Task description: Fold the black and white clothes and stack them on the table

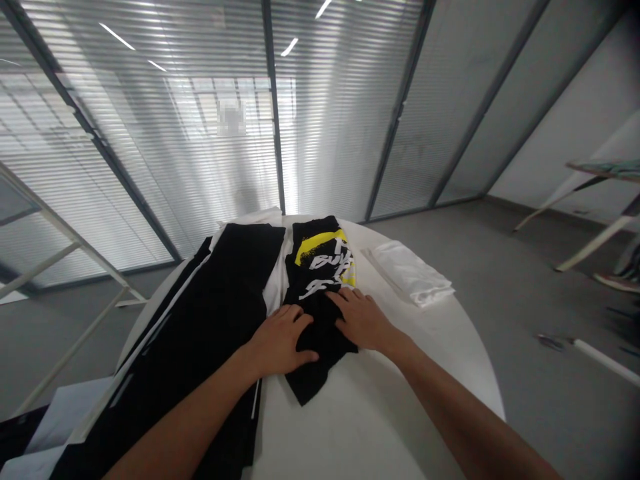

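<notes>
A black T-shirt (325, 320) with a yellow and white print lies folded into a narrow strip on the white round table (385, 407). My left hand (285, 340) rests on its left edge, thumb apart from the fingers. On the right edge, just below the lettering, my right hand (363, 319) lies with its fingers spread on the cloth. Both hands are open and touch the shirt. One dark corner of it points toward me, past my left thumb. Left of the shirt, black garments (215, 300) are spread lengthwise, with white cloth (274, 287) showing between.
A folded white garment (413, 273) lies on the table's right side. A pale metal frame (65, 240) stands at the left. Glass partitions with blinds (220, 133) rise behind the table. Another table (605, 170) and a white pole (605, 360) are at the right.
</notes>
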Available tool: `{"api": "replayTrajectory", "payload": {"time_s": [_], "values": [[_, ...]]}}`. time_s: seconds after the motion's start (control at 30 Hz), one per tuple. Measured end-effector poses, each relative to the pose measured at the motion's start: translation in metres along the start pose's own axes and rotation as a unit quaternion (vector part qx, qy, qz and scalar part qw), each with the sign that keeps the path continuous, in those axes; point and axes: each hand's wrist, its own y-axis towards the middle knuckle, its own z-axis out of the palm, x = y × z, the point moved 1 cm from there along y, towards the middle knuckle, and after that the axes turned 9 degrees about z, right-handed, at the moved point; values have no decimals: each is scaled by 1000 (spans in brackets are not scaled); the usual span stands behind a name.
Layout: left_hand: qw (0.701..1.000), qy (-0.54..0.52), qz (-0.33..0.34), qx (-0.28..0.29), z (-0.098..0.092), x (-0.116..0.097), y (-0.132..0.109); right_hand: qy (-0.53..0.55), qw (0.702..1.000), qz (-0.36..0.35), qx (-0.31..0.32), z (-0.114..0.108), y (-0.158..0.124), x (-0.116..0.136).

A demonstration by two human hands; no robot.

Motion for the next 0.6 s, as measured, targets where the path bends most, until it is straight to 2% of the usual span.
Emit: {"api": "replayTrajectory", "payload": {"time_s": [0.13,0.3,0.47,0.6], "values": [[1000,15,0,-23,6,23,9,-4,997,58,-59,13,14,-5],[997,50,-34,-46,16,42,32,32,990,77,-117,21,27,-15],[991,58,-73,-100,15,43,34,50,987,22,-152,11,19,-7],[990,62,-83,-94,6,42,21,48,989,-25,-137,8,12,5]]}}
